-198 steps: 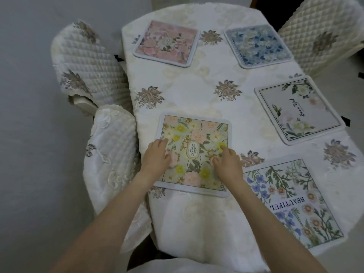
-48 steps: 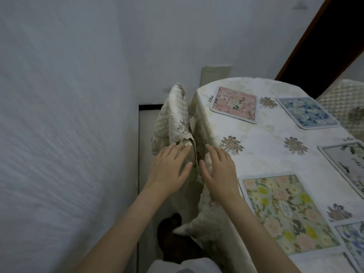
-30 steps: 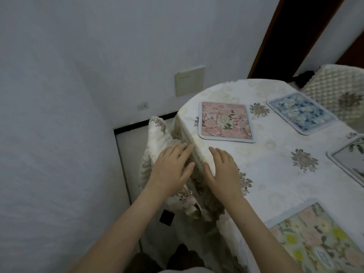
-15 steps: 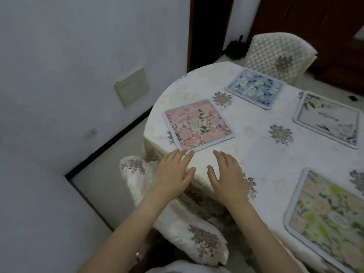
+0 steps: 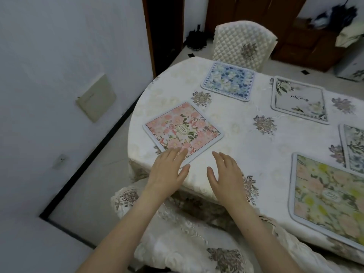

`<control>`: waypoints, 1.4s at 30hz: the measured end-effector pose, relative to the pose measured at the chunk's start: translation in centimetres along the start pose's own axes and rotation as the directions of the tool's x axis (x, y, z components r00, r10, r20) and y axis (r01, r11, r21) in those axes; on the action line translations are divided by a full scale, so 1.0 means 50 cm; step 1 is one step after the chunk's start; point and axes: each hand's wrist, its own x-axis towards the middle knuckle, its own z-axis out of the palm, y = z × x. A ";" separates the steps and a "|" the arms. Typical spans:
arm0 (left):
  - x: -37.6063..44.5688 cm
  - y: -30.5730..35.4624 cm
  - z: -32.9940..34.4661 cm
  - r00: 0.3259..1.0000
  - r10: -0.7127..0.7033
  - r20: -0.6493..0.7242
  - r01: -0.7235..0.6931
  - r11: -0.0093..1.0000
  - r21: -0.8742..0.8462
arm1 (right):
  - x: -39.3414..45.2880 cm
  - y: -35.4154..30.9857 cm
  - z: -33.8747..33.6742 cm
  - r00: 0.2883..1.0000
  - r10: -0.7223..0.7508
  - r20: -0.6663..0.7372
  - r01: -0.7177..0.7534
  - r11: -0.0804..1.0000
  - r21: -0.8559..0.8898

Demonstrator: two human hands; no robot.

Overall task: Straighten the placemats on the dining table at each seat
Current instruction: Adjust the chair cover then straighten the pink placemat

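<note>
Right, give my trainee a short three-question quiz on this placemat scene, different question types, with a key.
1. True or false: the left hand has its fingertips on the near corner of the pink floral placemat.
2. Multiple choice: the right hand is
A. pressing on the blue floral placemat
B. open over the bare tablecloth, off every placemat
C. gripping the quilted chair back
3. Fill the gap: compared with the table edge nearest it, the pink floral placemat lies ____.

Key
1. True
2. B
3. Askew, turned like a diamond with one corner pointing toward the person
</note>
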 end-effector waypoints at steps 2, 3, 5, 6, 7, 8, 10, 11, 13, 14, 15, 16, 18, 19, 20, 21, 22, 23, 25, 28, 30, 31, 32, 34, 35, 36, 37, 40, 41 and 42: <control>0.016 -0.015 -0.002 1.000 -0.003 0.008 0.003 1.000 -0.005 | 0.018 -0.004 0.006 1.000 0.001 -0.002 -0.001 1.000 0.002; 0.024 -0.024 -0.004 1.000 0.003 0.007 -0.003 1.000 -0.006 | 0.027 -0.008 0.008 1.000 0.002 -0.003 -0.002 1.000 0.003; 0.047 -0.044 -0.009 1.000 0.013 0.006 -0.013 1.000 -0.010 | 0.049 -0.014 0.015 1.000 0.011 -0.005 -0.011 1.000 0.011; 0.061 -0.057 -0.010 1.000 0.022 0.007 -0.022 1.000 -0.012 | 0.062 -0.018 0.019 1.000 0.019 -0.005 -0.019 1.000 0.019; 0.078 -0.071 -0.010 0.999 0.036 0.012 -0.036 0.999 -0.011 | 0.075 -0.023 0.024 1.000 0.029 -0.003 -0.029 0.999 0.027; 0.097 -0.087 -0.008 0.998 0.051 0.023 -0.051 0.999 -0.008 | 0.088 -0.029 0.031 0.999 0.042 -0.001 -0.042 0.998 0.036; 0.146 -0.123 -0.002 0.996 0.073 0.054 -0.073 0.997 -0.007 | 0.119 -0.039 0.050 0.997 0.076 -0.004 -0.075 0.995 0.058; 0.171 -0.143 0.003 0.994 0.082 0.076 -0.081 0.997 -0.014 | 0.134 -0.043 0.062 0.995 0.099 -0.004 -0.099 0.993 0.068; 0.223 -0.184 0.016 0.987 0.104 0.119 -0.102 0.995 -0.022 | 0.165 -0.052 0.089 0.987 0.161 0.008 -0.161 0.982 0.098; 0.249 -0.205 0.024 0.984 0.117 0.134 -0.115 0.993 -0.025 | 0.181 -0.055 0.105 0.981 0.194 0.012 -0.194 0.974 0.119; 0.276 -0.227 0.034 0.980 0.129 0.150 -0.125 0.992 -0.033 | 0.197 -0.058 0.122 0.973 0.229 0.010 -0.228 0.963 0.144; 0.303 -0.249 0.044 0.976 0.138 0.168 -0.134 0.990 -0.037 | 0.213 -0.060 0.139 0.964 0.266 0.006 -0.264 0.949 0.173; 0.354 -0.292 0.067 0.964 0.150 0.222 -0.149 0.989 -0.022 | 0.243 -0.062 0.175 0.933 0.359 0.012 -0.351 0.904 0.243; 0.376 -0.312 0.079 0.956 0.149 0.252 -0.150 0.989 -0.016 | 0.256 -0.061 0.193 0.910 0.414 0.022 -0.404 0.872 0.277; 0.396 -0.333 0.091 0.951 0.138 0.278 -0.139 0.990 -0.015 | 0.270 -0.059 0.210 0.880 0.473 0.038 -0.462 0.835 0.300; 0.412 -0.353 0.102 0.947 0.116 0.300 -0.117 0.993 -0.016 | 0.280 -0.057 0.226 0.844 0.534 0.054 -0.523 0.796 0.304; 0.426 -0.371 0.111 0.944 0.088 0.319 -0.087 0.996 -0.017 | 0.288 -0.054 0.241 0.805 0.590 0.065 -0.581 0.760 0.292; 0.438 -0.389 0.119 0.941 0.058 0.332 -0.055 0.998 -0.019 | 0.294 -0.050 0.254 0.770 0.635 0.068 -0.626 0.729 0.277; 0.456 -0.415 0.133 0.943 0.005 0.334 0.005 1.000 -0.029 | 0.301 -0.045 0.274 0.720 0.690 0.076 -0.681 0.682 0.265; 0.471 -0.433 0.144 0.947 -0.052 0.316 0.058 0.998 -0.009 | 0.309 -0.045 0.292 0.674 0.734 0.081 -0.722 0.632 0.279; 0.475 -0.435 0.150 0.949 -0.101 0.300 0.104 0.995 0.008 | 0.312 -0.051 0.300 0.673 0.736 0.074 -0.723 0.632 0.280; 0.477 -0.435 0.152 0.947 -0.142 0.288 0.146 0.989 0.010 | 0.314 -0.053 0.303 0.673 0.736 0.072 -0.721 0.631 0.285; 0.479 -0.434 0.153 0.943 -0.183 0.278 0.187 0.982 0.011 | 0.317 -0.054 0.304 0.665 0.743 0.073 -0.725 0.619 0.303; 0.484 -0.433 0.154 0.935 -0.229 0.271 0.233 0.972 0.021 | 0.325 -0.052 0.306 0.614 0.785 0.083 -0.747 0.544 0.382; 0.486 -0.432 0.155 0.932 -0.241 0.272 0.245 0.969 0.018 | 0.328 -0.048 0.305 0.577 0.812 0.089 -0.756 0.490 0.433; 0.486 -0.432 0.156 0.928 -0.256 0.271 0.265 0.964 0.003 | 0.331 -0.043 0.303 0.540 0.836 0.096 -0.760 0.436 0.481; 0.485 -0.433 0.157 0.922 -0.278 0.269 0.294 0.955 -0.022 | 0.332 -0.037 0.301 0.506 0.856 0.104 -0.762 0.388 0.519; 0.478 -0.438 0.157 0.908 -0.331 0.258 0.367 0.925 -0.104 | 0.330 -0.017 0.289 0.467 0.876 0.123 -0.770 0.335 0.543; 0.474 -0.438 0.157 0.906 -0.334 0.259 0.374 0.919 -0.124 | 0.328 -0.009 0.285 0.477 0.870 0.123 -0.771 0.347 0.533; 0.469 -0.437 0.156 0.905 -0.334 0.264 0.378 0.915 -0.138 | 0.327 -0.001 0.280 0.487 0.865 0.120 -0.771 0.362 0.524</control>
